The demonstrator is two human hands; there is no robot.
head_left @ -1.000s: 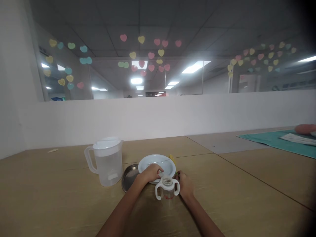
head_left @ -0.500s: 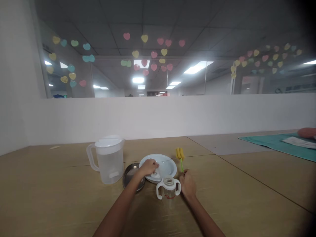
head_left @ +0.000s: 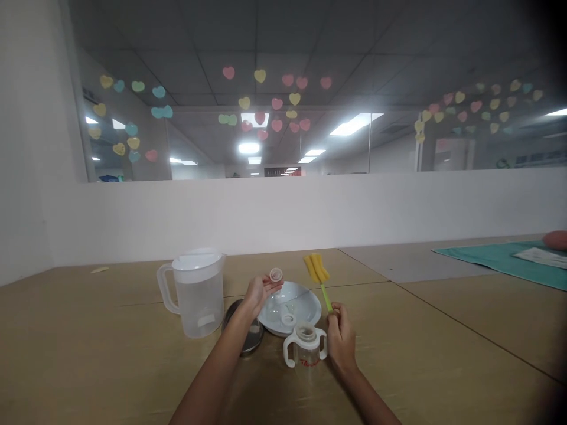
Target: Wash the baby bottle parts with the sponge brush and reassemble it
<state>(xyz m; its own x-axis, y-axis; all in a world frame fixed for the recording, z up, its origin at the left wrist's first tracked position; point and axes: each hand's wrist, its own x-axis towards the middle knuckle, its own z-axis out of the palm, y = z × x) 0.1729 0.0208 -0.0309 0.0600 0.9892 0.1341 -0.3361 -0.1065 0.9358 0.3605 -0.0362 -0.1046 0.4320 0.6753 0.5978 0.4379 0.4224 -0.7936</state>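
Note:
My left hand (head_left: 260, 291) is above the rim of a white bowl (head_left: 313, 316), its fingers holding a small round translucent bottle nipple (head_left: 276, 275) with ringed edges. Inside the bowl lie a white ring (head_left: 289, 319) and some clear parts I cannot make out. My right hand (head_left: 342, 336) grips the green handle of a sponge bottle brush (head_left: 316, 268), yellow head up. Between my forearms, in front of the bowl, a clear baby bottle (head_left: 306, 348) with white side handles and red lettering stands upright and uncapped.
A translucent pitcher (head_left: 199, 298) with water in it stands left of the bowl. A round metal dish (head_left: 254, 339) is partly hidden behind my left forearm. At the far right lies a teal cloth (head_left: 487, 260) with a white cloth (head_left: 538, 257) on it. A white wall (head_left: 266, 215) closes off the back.
My left hand has lifted out of the bowl with the nipple and turned over. My right hand's brush has risen a little and tilts left. The view has shifted slightly.

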